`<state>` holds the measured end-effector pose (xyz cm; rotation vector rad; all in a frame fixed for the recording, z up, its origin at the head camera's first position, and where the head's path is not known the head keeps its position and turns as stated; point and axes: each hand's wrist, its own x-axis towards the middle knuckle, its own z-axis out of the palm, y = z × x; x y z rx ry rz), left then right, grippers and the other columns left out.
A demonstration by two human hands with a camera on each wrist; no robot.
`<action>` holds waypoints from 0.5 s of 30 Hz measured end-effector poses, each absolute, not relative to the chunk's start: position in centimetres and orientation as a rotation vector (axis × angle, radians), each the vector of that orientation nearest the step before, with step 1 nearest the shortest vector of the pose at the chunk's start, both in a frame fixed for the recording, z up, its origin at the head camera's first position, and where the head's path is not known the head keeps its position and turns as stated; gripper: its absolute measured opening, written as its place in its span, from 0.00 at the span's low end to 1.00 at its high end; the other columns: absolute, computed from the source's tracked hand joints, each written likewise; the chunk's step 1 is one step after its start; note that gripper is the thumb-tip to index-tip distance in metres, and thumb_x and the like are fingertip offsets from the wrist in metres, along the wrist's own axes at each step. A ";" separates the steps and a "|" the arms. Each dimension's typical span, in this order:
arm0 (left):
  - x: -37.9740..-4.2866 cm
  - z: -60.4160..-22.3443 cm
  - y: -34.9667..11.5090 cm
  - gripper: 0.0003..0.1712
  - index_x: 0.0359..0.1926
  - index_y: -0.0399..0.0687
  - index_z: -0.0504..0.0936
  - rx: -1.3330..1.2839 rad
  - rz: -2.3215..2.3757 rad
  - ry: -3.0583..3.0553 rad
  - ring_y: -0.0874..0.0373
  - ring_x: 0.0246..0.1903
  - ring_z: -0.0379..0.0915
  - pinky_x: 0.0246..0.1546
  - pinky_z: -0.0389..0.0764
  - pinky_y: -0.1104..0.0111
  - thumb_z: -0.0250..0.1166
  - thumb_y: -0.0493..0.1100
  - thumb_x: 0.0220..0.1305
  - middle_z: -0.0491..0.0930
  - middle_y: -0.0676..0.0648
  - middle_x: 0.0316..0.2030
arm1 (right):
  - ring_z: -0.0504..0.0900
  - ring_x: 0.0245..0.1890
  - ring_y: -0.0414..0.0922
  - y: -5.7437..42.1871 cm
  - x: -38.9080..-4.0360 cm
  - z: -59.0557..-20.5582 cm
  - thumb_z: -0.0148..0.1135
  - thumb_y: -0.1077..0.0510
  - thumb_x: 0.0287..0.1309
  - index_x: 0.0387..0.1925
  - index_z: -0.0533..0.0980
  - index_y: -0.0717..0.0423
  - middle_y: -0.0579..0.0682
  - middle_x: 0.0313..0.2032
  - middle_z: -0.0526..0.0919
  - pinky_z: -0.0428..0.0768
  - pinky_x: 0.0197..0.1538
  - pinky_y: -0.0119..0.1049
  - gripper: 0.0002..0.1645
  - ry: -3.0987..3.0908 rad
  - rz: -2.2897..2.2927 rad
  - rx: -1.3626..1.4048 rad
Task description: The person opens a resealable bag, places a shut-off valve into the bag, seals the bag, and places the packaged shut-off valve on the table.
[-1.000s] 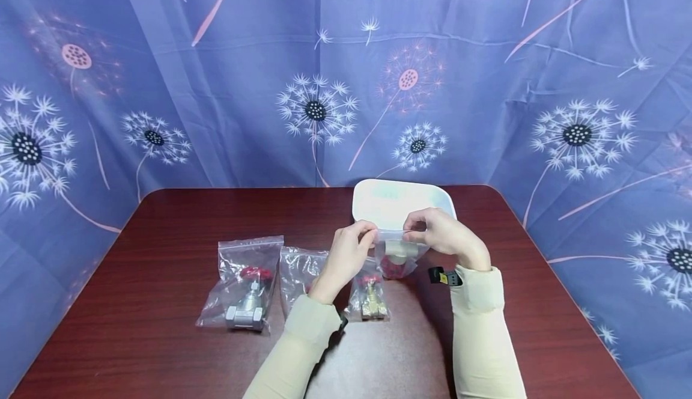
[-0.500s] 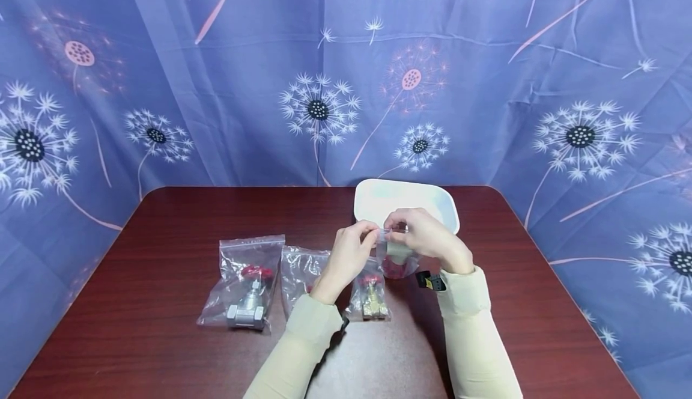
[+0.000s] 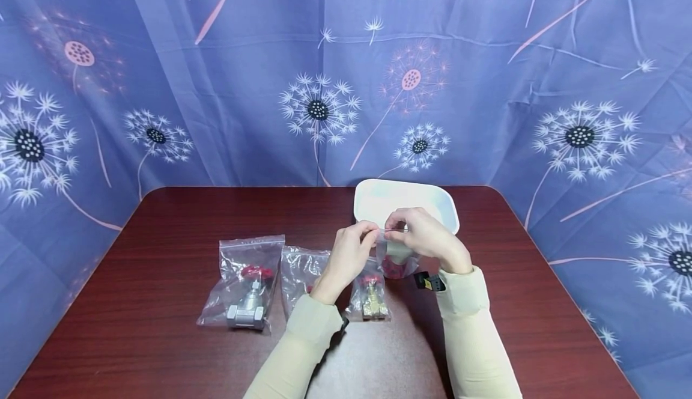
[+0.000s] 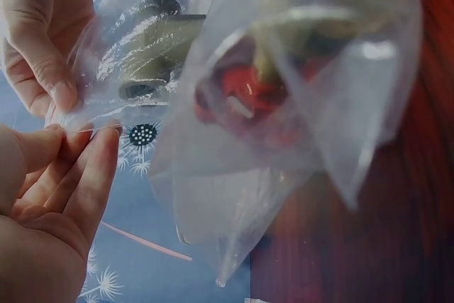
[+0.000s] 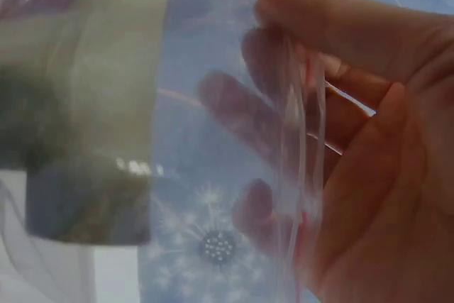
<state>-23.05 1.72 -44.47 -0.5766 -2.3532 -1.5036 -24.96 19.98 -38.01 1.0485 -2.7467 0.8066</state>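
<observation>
Both hands hold up a clear zip bag [image 3: 399, 264] with a valve inside, its red handwheel down and its dull greenish-grey body [image 5: 106, 97] up. My left hand [image 3: 348, 259] pinches the bag's top edge at the left corner. Close beside it, thumb and fingers of my right hand [image 3: 430, 238] pinch the same edge. The right wrist view shows the red-lined zip strip [image 5: 301, 147] running across the right fingers. Near the left forearm lies a bagged brass valve [image 3: 373, 301] with a red handwheel.
Behind the hands stands a white plastic tub [image 3: 402, 196]. To the left lie a bagged silver valve [image 3: 248, 306] and another clear bag [image 3: 296, 273], partly hidden by the left arm. A patterned blue curtain [image 3: 243, 116] hangs behind the brown table [image 3: 178, 225].
My right hand has moved left along the bag's top edge, up close to the left hand, and has since stayed there. The left hand keeps its hold.
</observation>
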 end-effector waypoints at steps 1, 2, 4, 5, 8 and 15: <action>-23.0 -44.5 1.7 0.08 0.37 0.44 0.85 -0.581 -1.497 -2.354 0.66 0.27 0.79 0.31 0.80 0.73 0.61 0.40 0.70 0.84 0.52 0.28 | 0.75 0.29 0.38 20.1 -25.0 -38.0 0.71 0.62 0.55 0.27 0.80 0.50 0.38 0.26 0.79 0.76 0.37 0.38 0.06 -2.746 0.805 1.047; -23.0 -44.5 1.7 0.08 0.37 0.43 0.85 -0.585 -1.491 -2.355 0.66 0.27 0.79 0.31 0.79 0.73 0.61 0.40 0.70 0.84 0.52 0.28 | 0.75 0.29 0.38 20.1 -24.9 -38.0 0.71 0.63 0.55 0.27 0.80 0.50 0.38 0.26 0.79 0.76 0.37 0.38 0.07 -2.741 0.803 1.052; -23.0 -44.4 1.7 0.09 0.37 0.42 0.85 -0.589 -1.485 -2.357 0.66 0.27 0.78 0.31 0.79 0.73 0.61 0.41 0.70 0.84 0.52 0.28 | 0.75 0.29 0.37 20.2 -24.9 -38.0 0.71 0.64 0.54 0.26 0.80 0.49 0.38 0.26 0.79 0.76 0.37 0.37 0.08 -2.731 0.807 1.064; -23.0 -44.4 1.7 0.09 0.37 0.42 0.85 -0.589 -1.481 -2.359 0.66 0.27 0.78 0.30 0.79 0.73 0.61 0.41 0.70 0.84 0.53 0.28 | 0.75 0.29 0.37 20.3 -24.9 -37.9 0.71 0.64 0.54 0.26 0.80 0.49 0.37 0.26 0.79 0.76 0.37 0.37 0.08 -2.728 0.808 1.069; -23.0 -44.4 1.7 0.08 0.37 0.42 0.85 -0.584 -1.478 -2.363 0.66 0.27 0.78 0.30 0.78 0.73 0.61 0.40 0.70 0.83 0.53 0.27 | 0.75 0.28 0.38 20.3 -24.9 -37.8 0.71 0.63 0.54 0.26 0.80 0.49 0.37 0.25 0.79 0.76 0.36 0.37 0.08 -2.743 0.815 1.050; -22.9 -44.3 1.8 0.07 0.37 0.43 0.85 -0.572 -1.495 -2.366 0.66 0.28 0.79 0.31 0.79 0.73 0.61 0.40 0.70 0.84 0.52 0.28 | 0.74 0.28 0.38 20.8 -25.0 -37.7 0.71 0.62 0.55 0.26 0.81 0.48 0.37 0.24 0.79 0.74 0.36 0.36 0.07 -2.812 0.848 0.983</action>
